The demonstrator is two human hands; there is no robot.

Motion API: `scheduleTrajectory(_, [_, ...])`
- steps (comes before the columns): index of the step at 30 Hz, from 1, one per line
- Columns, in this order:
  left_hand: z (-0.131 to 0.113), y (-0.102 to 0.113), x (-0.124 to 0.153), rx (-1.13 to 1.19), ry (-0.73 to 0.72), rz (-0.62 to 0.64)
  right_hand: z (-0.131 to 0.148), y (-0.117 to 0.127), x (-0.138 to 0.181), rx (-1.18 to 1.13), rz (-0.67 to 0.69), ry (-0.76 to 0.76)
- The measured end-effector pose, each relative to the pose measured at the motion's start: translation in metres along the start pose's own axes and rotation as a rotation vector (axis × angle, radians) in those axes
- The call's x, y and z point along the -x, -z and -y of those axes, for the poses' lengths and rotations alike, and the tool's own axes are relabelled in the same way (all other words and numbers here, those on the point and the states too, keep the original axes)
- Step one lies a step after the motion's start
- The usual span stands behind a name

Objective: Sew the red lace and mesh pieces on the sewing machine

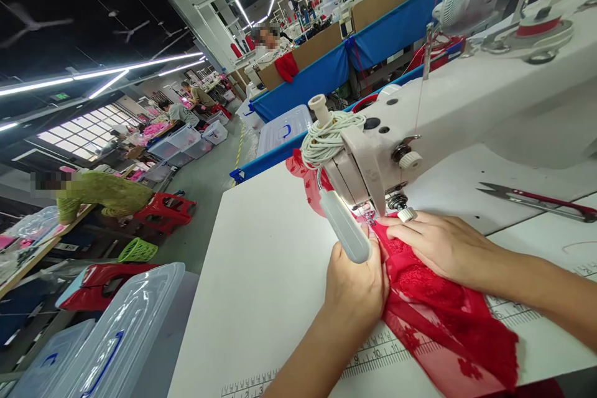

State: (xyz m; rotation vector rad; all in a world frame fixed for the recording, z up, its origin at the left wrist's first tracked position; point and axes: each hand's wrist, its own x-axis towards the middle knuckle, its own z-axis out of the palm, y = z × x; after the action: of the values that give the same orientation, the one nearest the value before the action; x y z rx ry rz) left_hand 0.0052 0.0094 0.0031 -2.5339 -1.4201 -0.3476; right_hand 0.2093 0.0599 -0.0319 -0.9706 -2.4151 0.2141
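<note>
A piece of sheer red lace fabric (420,280) runs under the presser foot (370,216) of a white sewing machine (466,106), and more of it shows behind the needle area. My left hand (357,283) is closed on the fabric's left edge, just in front of the foot; a grey lamp head (346,227) hides part of its fingers. From the right, my right hand (431,242) lies over the fabric with its fingers stretched towards the needle. Its thumb is hidden.
Red-handled thread snips (536,200) lie on the machine bed at right. A ruler strip (373,354) marks the white table's (261,261) front edge. Lidded plastic bins (140,317) stand at left. Other people sit at work tables farther off.
</note>
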Motion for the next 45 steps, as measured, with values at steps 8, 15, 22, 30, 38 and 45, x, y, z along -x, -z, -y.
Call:
scheduleTrajectory(8, [0.005,0.001,0.001,-0.041,-0.039,0.004,-0.005,-0.007,0.001,0.044,-0.011,-0.004])
scheduleTrajectory(15, [0.007,-0.002,-0.001,0.013,-0.024,-0.049,-0.008,-0.006,-0.001,-0.013,-0.030,0.014])
scheduleTrajectory(22, [0.012,0.002,0.004,0.259,-0.192,-0.049,-0.002,0.009,0.000,-0.036,-0.027,0.117])
scheduleTrajectory(30, [0.010,0.009,0.007,0.277,-0.154,-0.001,-0.008,0.006,0.010,-0.007,-0.127,0.221])
scheduleTrajectory(38, [0.005,0.004,0.013,0.110,-0.182,-0.105,-0.005,0.010,0.008,0.027,-0.155,0.245])
scheduleTrajectory(45, [0.002,0.003,0.014,0.073,-0.145,-0.155,-0.008,0.006,0.009,0.033,-0.150,0.230])
